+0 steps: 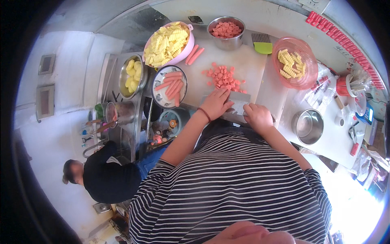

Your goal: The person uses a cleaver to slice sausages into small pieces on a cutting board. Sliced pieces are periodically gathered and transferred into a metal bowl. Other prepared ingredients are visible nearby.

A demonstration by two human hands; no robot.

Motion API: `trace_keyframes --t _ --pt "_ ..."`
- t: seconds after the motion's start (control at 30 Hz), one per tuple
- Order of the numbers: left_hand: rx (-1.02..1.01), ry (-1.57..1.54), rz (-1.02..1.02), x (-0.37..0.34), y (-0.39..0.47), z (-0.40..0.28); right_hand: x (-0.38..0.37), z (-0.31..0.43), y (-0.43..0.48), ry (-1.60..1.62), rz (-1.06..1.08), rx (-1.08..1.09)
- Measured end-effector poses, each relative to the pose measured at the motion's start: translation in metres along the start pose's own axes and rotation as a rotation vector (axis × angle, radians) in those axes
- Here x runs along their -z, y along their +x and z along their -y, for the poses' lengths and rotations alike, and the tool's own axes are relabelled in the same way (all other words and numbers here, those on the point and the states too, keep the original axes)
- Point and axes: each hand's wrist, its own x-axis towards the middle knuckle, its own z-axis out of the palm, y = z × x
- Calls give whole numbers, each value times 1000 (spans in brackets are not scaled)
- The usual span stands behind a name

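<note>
My right hand (pixel 258 117) is closed around the handle of a broad-bladed kitchen knife (pixel 240 98), which lies low over the near edge of the white cutting board (pixel 249 65). My left hand (pixel 215 102) is by the blade, fingertips at the near side of a heap of sliced pink sausage (pixel 224 75). Whether anything is under its palm is hidden. Two whole sausages (pixel 195 55) lie farther back on the board. To the left, a patterned enamel plate (pixel 156 97) bears several more sausages (pixel 172 85).
Behind the board are a pink bowl (pixel 191 45) of crinkle-cut potatoes, a steel pot (pixel 228 44) of sausage slices and a green-handled crinkle cutter (pixel 262 48). At right are a pink colander (pixel 312 68) and a steel bowl (pixel 308 126). Peeled potatoes (pixel 133 74) sit left. Another person (pixel 112 175) stands at left.
</note>
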Motion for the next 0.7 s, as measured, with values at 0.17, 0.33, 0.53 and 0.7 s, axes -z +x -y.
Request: trace_keyframes --t 0.17,0.33,0.53,0.7 --pt "93 44 43 10 4 13 7 1 -4 55 -10 3" --pt "105 70 -23 45 -3 14 19 -5 -10 155 -61 -192" --pt "128 -137 -432 71 -15 20 36 -16 -13 251 -182 -598" --pt "197 -139 -370 25 -8 49 30 -35 9 121 -115 -603"
